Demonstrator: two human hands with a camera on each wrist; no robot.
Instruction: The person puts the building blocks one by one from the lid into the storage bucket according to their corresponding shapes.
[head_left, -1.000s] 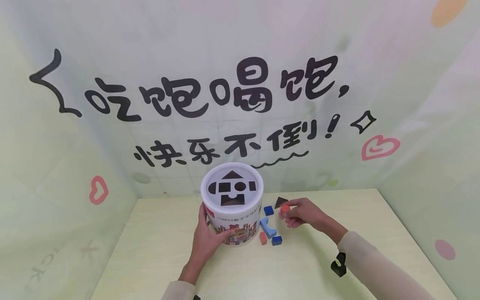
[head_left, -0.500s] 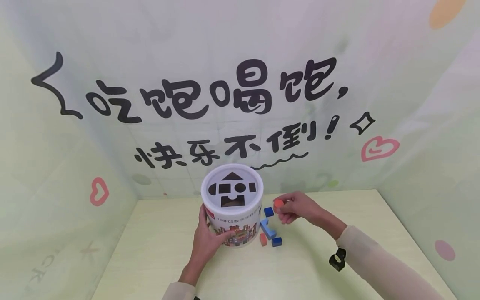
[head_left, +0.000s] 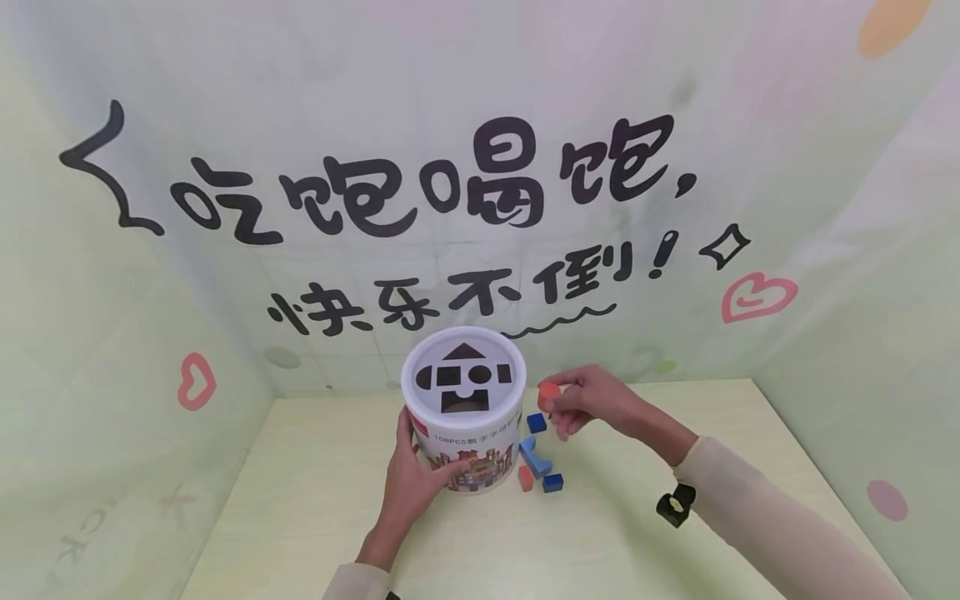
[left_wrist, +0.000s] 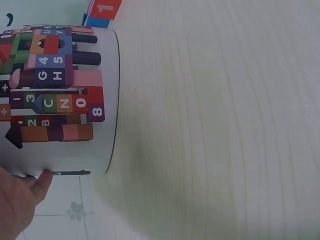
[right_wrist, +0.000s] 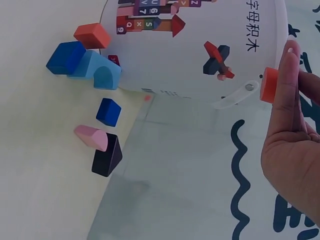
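A white cylindrical toy-block bucket (head_left: pixel 491 429) stands upright, its lid (head_left: pixel 417 407) cut with shaped holes. My left hand (head_left: pixel 420 479) holds it at the left side, thumb across the printed front. To the right of the bucket and above the table, my right hand (head_left: pixel 596 400) pinches an orange-red cylinder block (head_left: pixel 549 393). Beside the bucket lie a blue block (head_left: pixel 536 423), a light blue arch block (head_left: pixel 534 457), an orange block (head_left: pixel 526 477) and another blue block (head_left: pixel 552 482). The right wrist view also shows a pink rounded block (right_wrist: pixel 91 137) against a dark triangular block (right_wrist: pixel 107 156).
A pale wood-grain table (head_left: pixel 315 517) carries everything. Behind it rises a printed cloth wall (head_left: pixel 360 83) with black lettering, and cloth sides stand left and right. A clear strip, apparently a handle (right_wrist: pixel 242 95), hangs on the bucket's side.
My right hand has lifted the orange-red cylinder up and leftward, closer to the bucket. The left hand and the bucket have stayed in place.
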